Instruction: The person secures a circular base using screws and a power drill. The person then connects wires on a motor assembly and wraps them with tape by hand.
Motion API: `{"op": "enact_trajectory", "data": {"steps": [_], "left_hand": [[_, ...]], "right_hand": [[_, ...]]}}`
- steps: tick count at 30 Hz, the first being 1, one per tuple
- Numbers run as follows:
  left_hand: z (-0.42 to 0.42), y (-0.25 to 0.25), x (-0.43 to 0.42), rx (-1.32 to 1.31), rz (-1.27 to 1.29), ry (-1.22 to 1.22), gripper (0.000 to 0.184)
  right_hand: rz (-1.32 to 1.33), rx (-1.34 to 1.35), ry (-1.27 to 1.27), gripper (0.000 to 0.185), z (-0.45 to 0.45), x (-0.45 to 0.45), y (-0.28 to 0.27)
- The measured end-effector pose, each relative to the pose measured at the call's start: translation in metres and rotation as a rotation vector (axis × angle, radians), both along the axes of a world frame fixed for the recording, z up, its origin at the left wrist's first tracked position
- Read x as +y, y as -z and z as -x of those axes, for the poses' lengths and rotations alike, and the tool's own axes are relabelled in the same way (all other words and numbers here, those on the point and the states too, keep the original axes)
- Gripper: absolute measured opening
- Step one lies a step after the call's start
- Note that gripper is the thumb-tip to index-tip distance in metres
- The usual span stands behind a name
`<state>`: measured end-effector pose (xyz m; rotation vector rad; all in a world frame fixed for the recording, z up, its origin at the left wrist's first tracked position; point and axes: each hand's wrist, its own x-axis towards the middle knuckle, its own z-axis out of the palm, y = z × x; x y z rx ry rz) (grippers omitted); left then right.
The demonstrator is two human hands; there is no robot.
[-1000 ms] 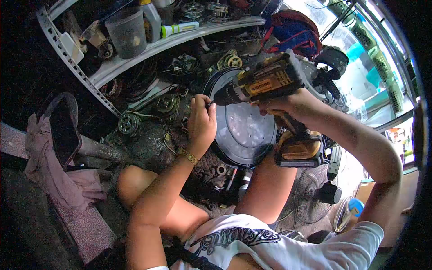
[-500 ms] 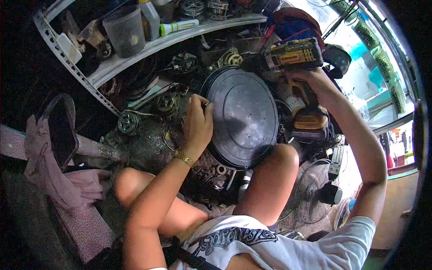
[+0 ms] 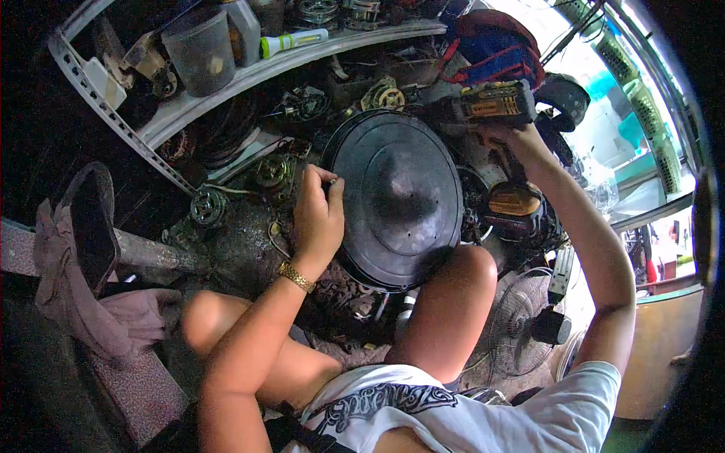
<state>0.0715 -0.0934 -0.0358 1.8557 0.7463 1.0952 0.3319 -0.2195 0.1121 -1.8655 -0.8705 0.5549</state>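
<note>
My left hand [image 3: 317, 223], with a gold watch [image 3: 295, 277] on its wrist, is at the left rim of a round black plastic cover [image 3: 430, 177]. Its thumb and fingers are pinched around something small and dark that I cannot make out. A yellow and black cordless drill [image 3: 495, 104] is gripped by its handle in my right hand [image 3: 513, 140]. The drill lies over the far right side of the cover, pointing left; its front end is dark and hard to see. The cover leans near my raised knee [image 3: 472, 275].
A metal shelf [image 3: 302, 63] at the back holds a plastic tub [image 3: 198, 57] and a flashlight [image 3: 294, 42]. Small motors [image 3: 208, 206] lie on the left. A fan guard [image 3: 521, 325] stands at right, a blue and red bag [image 3: 495, 57] behind. A cloth [image 3: 128, 325] hangs at left.
The view has shifted slightly. The drill in my right hand has come a little lower and nearer. My left hand stays pinched by the cover's left rim.
</note>
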Motion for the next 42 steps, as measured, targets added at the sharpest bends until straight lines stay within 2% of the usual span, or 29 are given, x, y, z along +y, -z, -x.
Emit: {"op": "enact_trajectory", "data": {"steps": [4, 10, 13, 19, 22, 25, 30, 32, 40, 42], "left_hand": [[0.0, 0.0, 0.0, 0.007, -0.027, -0.02, 0.016], [0.0, -0.002, 0.001, 0.01, -0.014, -0.019, 0.015], [0.0, 0.0, 0.002, 0.013, -0.046, -0.023, 0.015], [0.0, 0.005, 0.002, -0.005, -0.048, -0.005, 0.016], [0.001, 0.007, -0.001, -0.009, -0.038, 0.015, 0.016], [0.004, 0.005, -0.003, -0.003, -0.048, 0.011, 0.016], [0.004, 0.004, 0.003, 0.019, -0.088, 0.003, 0.017], [0.004, 0.001, 0.003, 0.019, 0.029, 0.025, 0.018], [0.001, 0.002, 0.013, 0.029, -0.066, -0.012, 0.016], [0.002, 0.0, 0.015, 0.009, -0.042, -0.007, 0.015]], "right_hand": [[-0.06, -0.035, -0.057, 0.027, -0.01, -0.002, 0.008], [-0.077, 0.05, 0.003, 0.025, 0.004, -0.003, 0.003], [-0.026, 0.041, -0.004, 0.027, -0.002, -0.003, 0.006], [-0.086, 0.082, -0.06, 0.03, -0.005, 0.001, 0.006], [0.094, 0.015, -0.091, 0.031, -0.009, 0.009, -0.013], [0.26, 0.21, -0.053, 0.034, -0.024, 0.016, -0.02], [0.193, 0.139, -0.13, 0.035, -0.025, 0.017, -0.014], [0.172, 0.12, -0.142, 0.035, -0.027, 0.015, -0.012], [0.049, 0.141, -0.115, 0.037, -0.027, -0.016, 0.004], [-0.029, 0.032, -0.066, 0.039, -0.02, -0.034, 0.01]]}}
